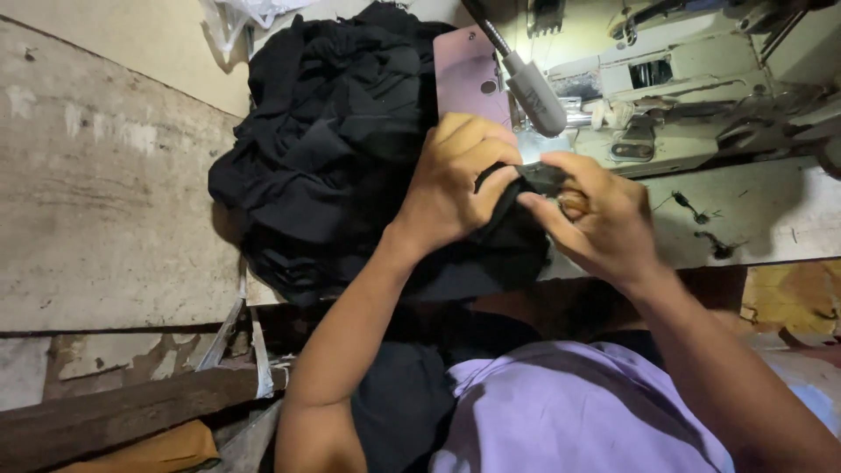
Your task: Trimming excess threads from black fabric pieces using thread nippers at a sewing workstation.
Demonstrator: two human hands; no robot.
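Note:
Both my hands pinch the same small piece of black fabric point(534, 178) in front of a sewing machine point(692, 96). My left hand point(455, 180) curls its fingers over the fabric's left edge. My right hand point(600, 219) grips the right edge between thumb and fingers. The cloth hangs down from my hands toward my lap, partly hidden by my wrists. A big heap of black fabric point(324, 149) lies just left of my left hand.
A grey lamp head on a flexible neck point(536, 98) points down just above my hands. A pink flat panel point(469, 66) stands behind the heap. The worn table top point(753, 210) carries thread scraps. A rough wall point(96, 201) and wooden plank point(123, 416) lie left.

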